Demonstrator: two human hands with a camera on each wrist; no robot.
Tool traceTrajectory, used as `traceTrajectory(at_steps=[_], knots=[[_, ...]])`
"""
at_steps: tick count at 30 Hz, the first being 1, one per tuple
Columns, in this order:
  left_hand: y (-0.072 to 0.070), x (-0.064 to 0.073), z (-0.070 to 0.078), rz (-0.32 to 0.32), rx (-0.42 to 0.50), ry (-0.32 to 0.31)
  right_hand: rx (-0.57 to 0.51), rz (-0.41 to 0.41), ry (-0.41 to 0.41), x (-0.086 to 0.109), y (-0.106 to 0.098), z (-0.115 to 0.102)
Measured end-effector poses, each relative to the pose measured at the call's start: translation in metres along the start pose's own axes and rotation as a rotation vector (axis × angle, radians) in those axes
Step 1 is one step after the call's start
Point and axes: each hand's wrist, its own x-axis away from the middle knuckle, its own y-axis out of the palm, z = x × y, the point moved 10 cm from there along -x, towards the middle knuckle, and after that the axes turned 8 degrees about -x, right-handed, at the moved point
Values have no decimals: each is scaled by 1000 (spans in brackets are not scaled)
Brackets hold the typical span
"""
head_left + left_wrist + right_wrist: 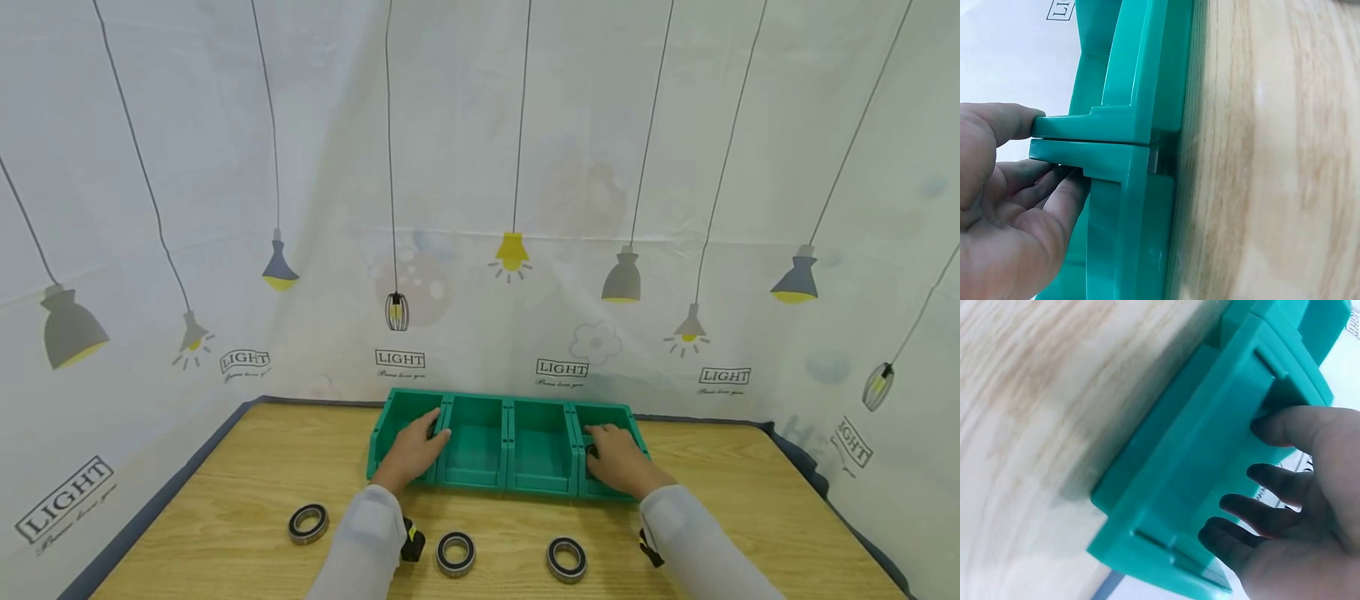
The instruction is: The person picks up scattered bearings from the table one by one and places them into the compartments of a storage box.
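Note:
Four-across green storage bins (pixel 472 477) stand side by side against the back of the table. My left hand (pixel 414 450) is at the divider between the two leftmost bins. In the left wrist view its thumb (pixel 1016 122) and fingers lie on opposite sides of two adjoining bin walls (pixel 1091 128), pinching them. Over the rightmost bin (pixel 1191 469) is my right hand (pixel 617 458), its fingers (pixel 1260 512) loosely spread and reaching inside. Nothing shows between those fingers in the right wrist view. A dark patch beside them in the head view is too small to identify.
Three ball bearings with black seals lie on the wooden table (pixel 240 483): a left one (pixel 293 533), a middle one (pixel 441 567) and a right one (pixel 551 570), all nearer than the bins. A white cloth (pixel 480 333) printed with lamps hangs behind.

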Motion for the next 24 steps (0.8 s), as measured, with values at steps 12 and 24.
traceTrajectory(at_steps=[12, 24], knots=[[-2, 3, 2, -9, 0, -9, -5, -7, -87, 22, -14, -16], [-2, 4, 3, -6, 18, -8, -6, 31, -155, 46, -26, -31]])
